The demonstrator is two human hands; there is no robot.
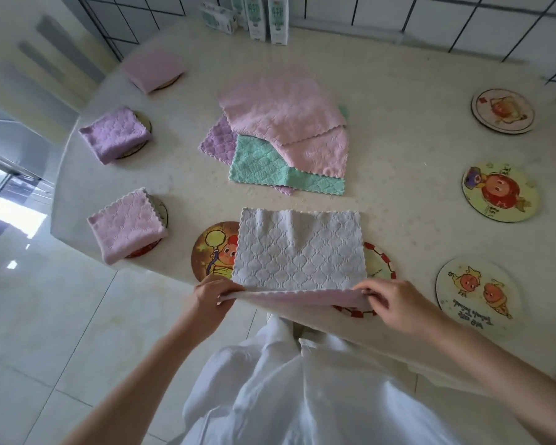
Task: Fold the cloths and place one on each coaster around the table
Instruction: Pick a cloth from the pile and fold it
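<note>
A pale lilac quilted cloth (297, 248) lies at the near table edge, covering parts of two coasters (214, 248) (379, 261). My left hand (214, 295) pinches its near left corner and my right hand (398, 305) pinches its near right corner, lifting that edge. Three folded cloths sit on coasters along the left: pink (127, 228), purple (114, 133) and pink (153, 69). A pile of unfolded pink, green and purple cloths (280, 133) lies mid-table. Three bare coasters (503, 110) (499, 192) (477, 293) line the right side.
Green-and-white cartons (267, 17) stand at the far edge of the pale table (398, 155) against a tiled wall. Glossy floor tiles lie to the left. My white garment (286, 387) hangs below the table edge.
</note>
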